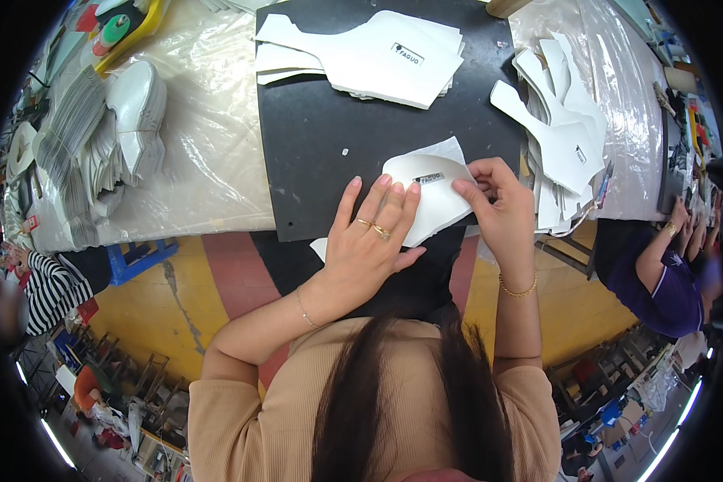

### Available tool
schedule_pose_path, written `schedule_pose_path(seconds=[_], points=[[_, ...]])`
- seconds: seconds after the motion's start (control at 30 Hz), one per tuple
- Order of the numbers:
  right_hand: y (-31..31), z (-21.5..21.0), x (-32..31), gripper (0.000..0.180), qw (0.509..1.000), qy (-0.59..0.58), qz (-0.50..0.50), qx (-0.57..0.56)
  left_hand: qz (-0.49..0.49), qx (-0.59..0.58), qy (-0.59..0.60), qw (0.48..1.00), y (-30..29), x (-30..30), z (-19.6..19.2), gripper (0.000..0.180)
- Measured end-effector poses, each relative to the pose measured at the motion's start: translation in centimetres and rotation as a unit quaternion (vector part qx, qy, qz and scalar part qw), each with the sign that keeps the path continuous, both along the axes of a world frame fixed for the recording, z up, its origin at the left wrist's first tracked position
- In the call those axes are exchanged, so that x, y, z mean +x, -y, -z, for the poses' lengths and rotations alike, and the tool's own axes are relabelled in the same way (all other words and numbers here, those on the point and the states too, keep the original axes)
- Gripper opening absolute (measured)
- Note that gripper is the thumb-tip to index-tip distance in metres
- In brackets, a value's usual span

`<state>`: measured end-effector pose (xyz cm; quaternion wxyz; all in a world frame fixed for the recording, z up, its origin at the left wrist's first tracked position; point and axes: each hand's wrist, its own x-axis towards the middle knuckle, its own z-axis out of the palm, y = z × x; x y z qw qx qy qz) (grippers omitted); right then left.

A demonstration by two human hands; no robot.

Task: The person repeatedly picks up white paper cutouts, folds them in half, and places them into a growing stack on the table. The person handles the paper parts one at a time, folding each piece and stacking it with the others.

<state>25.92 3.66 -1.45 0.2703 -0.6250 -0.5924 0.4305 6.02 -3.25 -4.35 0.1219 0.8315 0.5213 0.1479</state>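
Head: label (429, 178) on white piece (440, 206).

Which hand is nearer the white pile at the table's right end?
Right. The right hand is just left of the white pile; the left hand lies farther left.

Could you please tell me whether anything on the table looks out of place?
Yes: a small white scrap lies loose on the black mat, away from the held piece. The right pile also looks askew, fanned unevenly rather than squared.
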Motion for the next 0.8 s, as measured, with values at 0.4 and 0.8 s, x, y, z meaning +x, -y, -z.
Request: schedule_pose_path(seconds=[0.4, 0.8], points=[[0.45, -0.08, 0.11, 0.018, 0.998, 0.036, -0.010, 0.042, 0.004, 0.026, -0.046, 0.999, 0.34, 0.49, 0.17, 0.090], [0.35, 0.33, 0.06, 0.019, 0.998, 0.045, -0.002, 0.046, 0.007, 0.006, -0.057, 0.998, 0.58, 0.71, 0.06, 0.089]])
